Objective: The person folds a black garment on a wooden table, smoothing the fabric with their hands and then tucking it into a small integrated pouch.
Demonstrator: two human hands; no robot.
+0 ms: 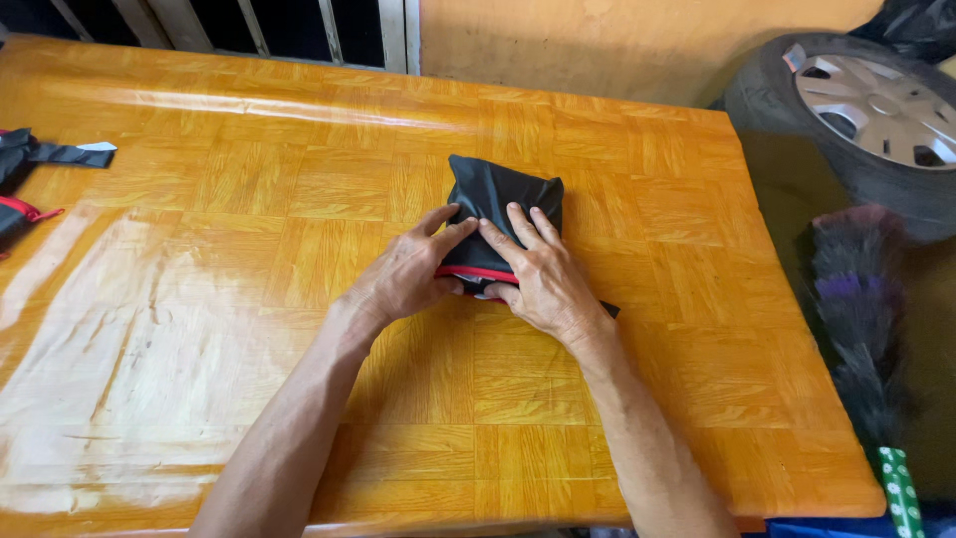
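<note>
while folded, 2 hands (478, 274) on black cloth (498, 199)

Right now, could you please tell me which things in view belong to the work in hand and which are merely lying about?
In hand:
folded black fabric bundle with red trim, pressed under the left hand and right hand
glossy orange wooden table beneath it

Lying about:
black fabric with red cord at the table's left edge
car wheel
feather duster

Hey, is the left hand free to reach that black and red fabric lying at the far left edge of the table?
Probably yes. Bare tabletop lies between the left hand and the fabric at the edge, but that hand is now pressing on the folded black bundle.
</note>
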